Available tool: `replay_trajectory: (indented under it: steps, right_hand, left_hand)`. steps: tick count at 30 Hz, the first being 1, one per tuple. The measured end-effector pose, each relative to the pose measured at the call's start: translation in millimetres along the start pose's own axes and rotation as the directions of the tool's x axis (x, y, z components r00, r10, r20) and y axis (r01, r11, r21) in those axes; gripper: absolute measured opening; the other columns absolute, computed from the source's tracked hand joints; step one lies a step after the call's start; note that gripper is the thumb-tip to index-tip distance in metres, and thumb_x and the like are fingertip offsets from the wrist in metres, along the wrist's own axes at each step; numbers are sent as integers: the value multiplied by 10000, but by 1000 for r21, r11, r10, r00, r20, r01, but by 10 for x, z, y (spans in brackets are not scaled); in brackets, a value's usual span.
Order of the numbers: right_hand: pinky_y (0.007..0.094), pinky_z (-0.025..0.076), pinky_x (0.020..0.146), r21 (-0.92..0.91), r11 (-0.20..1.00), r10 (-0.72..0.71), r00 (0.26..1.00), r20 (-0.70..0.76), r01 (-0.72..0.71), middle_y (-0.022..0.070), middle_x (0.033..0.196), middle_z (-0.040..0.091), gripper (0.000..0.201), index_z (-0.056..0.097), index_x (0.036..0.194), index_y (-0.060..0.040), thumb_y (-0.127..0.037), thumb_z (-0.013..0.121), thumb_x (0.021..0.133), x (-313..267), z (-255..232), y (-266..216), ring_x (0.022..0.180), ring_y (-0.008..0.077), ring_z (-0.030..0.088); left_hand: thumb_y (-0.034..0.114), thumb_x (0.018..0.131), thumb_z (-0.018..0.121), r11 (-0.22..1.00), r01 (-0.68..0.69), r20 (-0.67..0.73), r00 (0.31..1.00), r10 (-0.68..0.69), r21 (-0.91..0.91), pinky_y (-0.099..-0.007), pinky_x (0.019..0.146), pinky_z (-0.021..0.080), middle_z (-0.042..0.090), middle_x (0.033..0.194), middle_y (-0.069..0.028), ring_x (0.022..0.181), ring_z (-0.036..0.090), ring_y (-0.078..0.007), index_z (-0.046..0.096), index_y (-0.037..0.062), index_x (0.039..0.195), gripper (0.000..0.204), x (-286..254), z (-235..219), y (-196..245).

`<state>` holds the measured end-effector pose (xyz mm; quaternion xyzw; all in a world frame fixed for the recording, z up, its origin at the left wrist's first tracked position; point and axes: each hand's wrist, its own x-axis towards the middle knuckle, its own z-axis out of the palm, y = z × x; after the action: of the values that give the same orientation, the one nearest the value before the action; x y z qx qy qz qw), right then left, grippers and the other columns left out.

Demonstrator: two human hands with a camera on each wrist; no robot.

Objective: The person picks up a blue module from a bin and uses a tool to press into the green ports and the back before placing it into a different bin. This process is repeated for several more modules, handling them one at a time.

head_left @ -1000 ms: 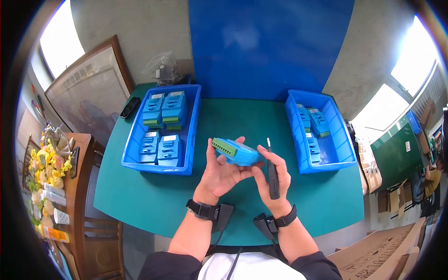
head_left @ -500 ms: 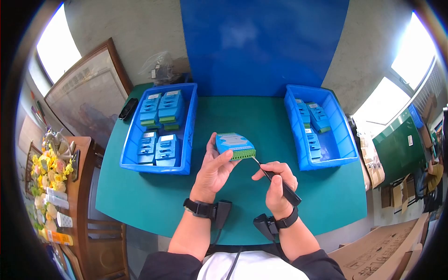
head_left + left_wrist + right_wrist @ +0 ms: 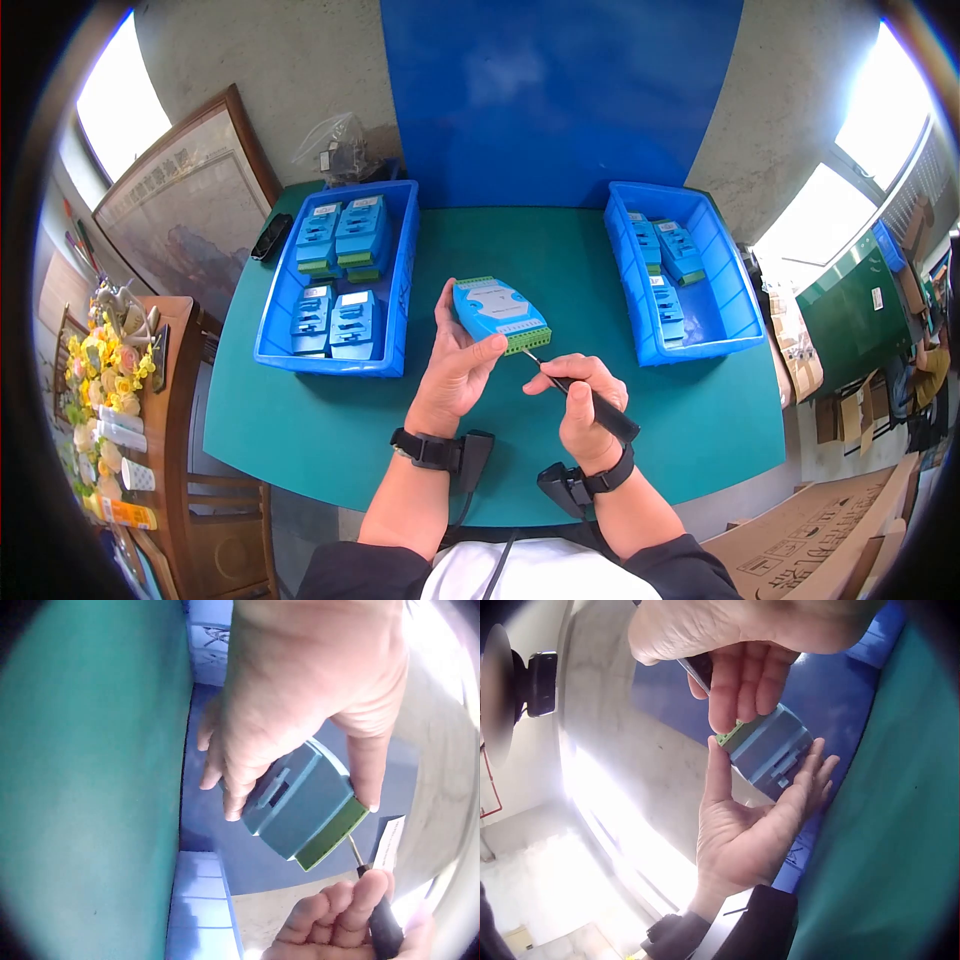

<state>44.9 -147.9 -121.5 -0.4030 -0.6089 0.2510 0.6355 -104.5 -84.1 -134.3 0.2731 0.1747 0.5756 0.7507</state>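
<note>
My left hand [image 3: 452, 372] grips a blue plastic module [image 3: 497, 306] with a pale label on its face, thumb near the front edge and fingers underneath. Green screw terminal blocks [image 3: 527, 341] run along its two ends. In my right hand [image 3: 590, 405] is a black-handled screwdriver [image 3: 604, 412], its thin shaft pointing up-left. The tip meets the near green terminal block, also seen in the left wrist view, where the module's ribbed back [image 3: 300, 799] shows. From the right wrist, my own fingers hide most of the screwdriver.
A blue bin [image 3: 393, 330] with several similar modules stands on the left of the green table [image 3: 500, 440]. Another blue bin [image 3: 715, 345], holding 3 modules, is on the right. A black object [image 3: 271, 238] lies beyond the left bin, near a clear plastic bag [image 3: 345, 145].
The module has been turned so its labelled face shows and a terminal end faces my right hand. The screwdriver has swung from upright to slanting, its tip brought to the terminal block.
</note>
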Motion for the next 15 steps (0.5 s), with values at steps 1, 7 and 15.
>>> replay_trajectory:
  steps: [1, 7, 15]
  right_hand:
    - [308, 499, 681, 1, 1000, -8, 1000, 2, 8, 138, 665, 662, 528, 605, 892, 15, -478, 428, 958, 1, -4, 8, 652, 205, 650]
    - [313, 498, 652, 91, 995, -35, 998, -43, 39, 142, 634, 655, 537, 609, 869, 22, -472, 418, 961, -17, 6, 63, 616, 207, 635]
    - [258, 466, 545, 140, 989, 70, 993, -96, -56, 102, 660, 639, 534, 651, 805, 10, -475, 477, 943, -24, -69, 74, 573, 161, 638]
  left_hand:
    - [-77, 693, 740, 1000, -10, -1, 1000, 10, 0, -447, 1086, 303, 307, 1374, -143, 1307, 344, -286, -26, 173, 1468, 1117, -8, 16, 10]
    - [-124, 676, 714, 999, -23, -9, 1000, 23, 25, -450, 1062, 346, 332, 1361, -126, 1299, 361, -284, -16, 182, 1468, 1120, -23, 50, 22]
    - [-185, 622, 671, 998, 57, 78, 995, -58, 15, -433, 1054, 368, 373, 1319, -110, 1279, 384, -277, 210, 137, 1414, 971, -17, 16, 38]
